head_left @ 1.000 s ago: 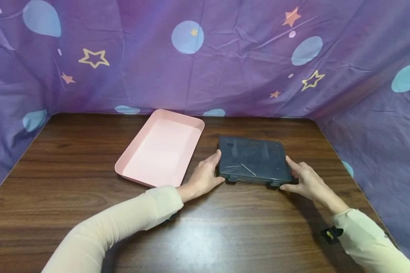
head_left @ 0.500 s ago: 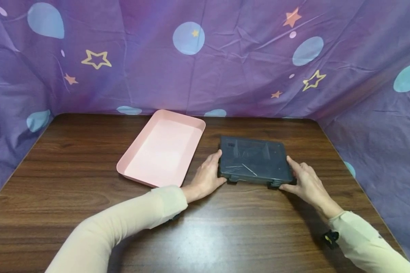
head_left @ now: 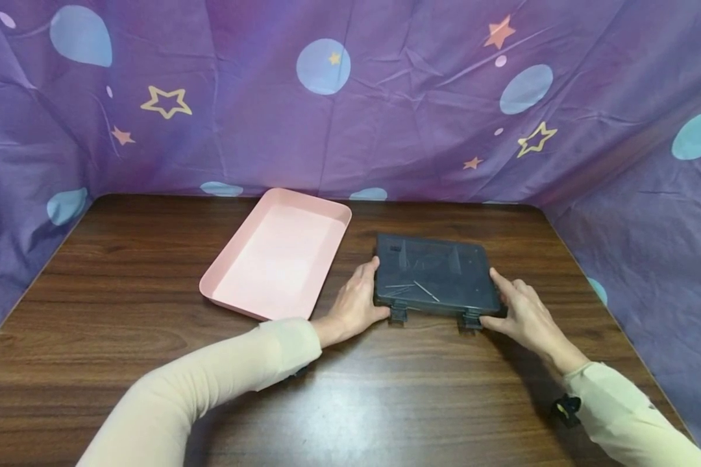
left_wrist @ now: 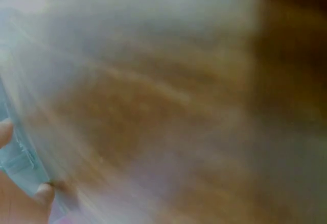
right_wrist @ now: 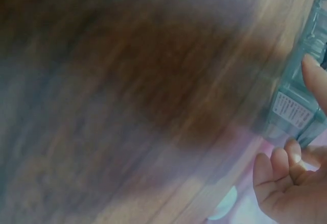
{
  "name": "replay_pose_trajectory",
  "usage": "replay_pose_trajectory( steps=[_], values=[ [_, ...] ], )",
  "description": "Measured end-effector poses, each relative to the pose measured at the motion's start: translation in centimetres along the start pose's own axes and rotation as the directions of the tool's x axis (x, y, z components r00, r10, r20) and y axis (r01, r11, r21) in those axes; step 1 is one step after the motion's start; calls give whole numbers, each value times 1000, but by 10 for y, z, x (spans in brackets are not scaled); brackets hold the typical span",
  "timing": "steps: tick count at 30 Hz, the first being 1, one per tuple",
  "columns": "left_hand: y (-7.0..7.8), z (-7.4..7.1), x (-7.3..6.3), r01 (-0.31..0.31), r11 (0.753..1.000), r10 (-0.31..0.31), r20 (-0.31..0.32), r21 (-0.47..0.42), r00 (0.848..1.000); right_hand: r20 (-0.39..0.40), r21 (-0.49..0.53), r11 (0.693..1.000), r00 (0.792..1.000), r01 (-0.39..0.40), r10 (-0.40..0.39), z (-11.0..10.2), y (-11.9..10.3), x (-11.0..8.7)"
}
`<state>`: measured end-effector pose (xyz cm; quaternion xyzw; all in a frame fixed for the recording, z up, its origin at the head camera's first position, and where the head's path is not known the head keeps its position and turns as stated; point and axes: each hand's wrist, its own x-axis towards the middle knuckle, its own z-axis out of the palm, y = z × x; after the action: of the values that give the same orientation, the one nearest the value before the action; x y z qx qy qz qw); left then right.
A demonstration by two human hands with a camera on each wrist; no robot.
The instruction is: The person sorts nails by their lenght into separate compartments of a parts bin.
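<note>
A dark, see-through plastic case lies flat on the table with its lid down. Thin silvery pieces show at its near left part; whether they are on or under the lid I cannot tell. Two latches, a left one and a right one, stick out from the front edge. My left hand holds the case's left end, thumb beside the left latch. On the opposite end, my right hand grips the near right corner, its thumb by the right latch. A white label appears on the case in the right wrist view.
A shallow pink tray stands left of the case, close to my left hand and sleeve. The brown wooden table is bordered behind and at the sides by a purple patterned cloth.
Both front latches have swung outward and now protrude farther from the case's front edge. My hands stay at its two ends, the thumbs barely shifted. Case and tray keep their places.
</note>
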<state>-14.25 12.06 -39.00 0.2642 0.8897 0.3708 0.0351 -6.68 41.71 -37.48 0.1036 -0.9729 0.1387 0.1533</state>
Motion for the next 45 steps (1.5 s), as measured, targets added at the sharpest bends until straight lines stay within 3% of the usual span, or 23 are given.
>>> replay_pose_trajectory(
  steps=[6,15,27,37,45],
  values=[
    [0,-1,0,-15,1000,15,-16,-8,1000,37,39,999,999,13,-14,-4,0,2],
    [-2,-4,-1,33,999,-32,33,-28,999,210,149,977,970,-153,120,-10,0,2],
    [0,-6,-2,55,997,-52,61,-49,997,220,144,974,966,-173,138,-13,2,3],
    [6,-9,0,68,996,-65,54,-55,996,158,155,980,982,-128,103,-17,2,2],
    [7,-10,1,94,995,-91,76,-29,993,200,127,980,972,-151,124,-16,2,4]
  ],
)
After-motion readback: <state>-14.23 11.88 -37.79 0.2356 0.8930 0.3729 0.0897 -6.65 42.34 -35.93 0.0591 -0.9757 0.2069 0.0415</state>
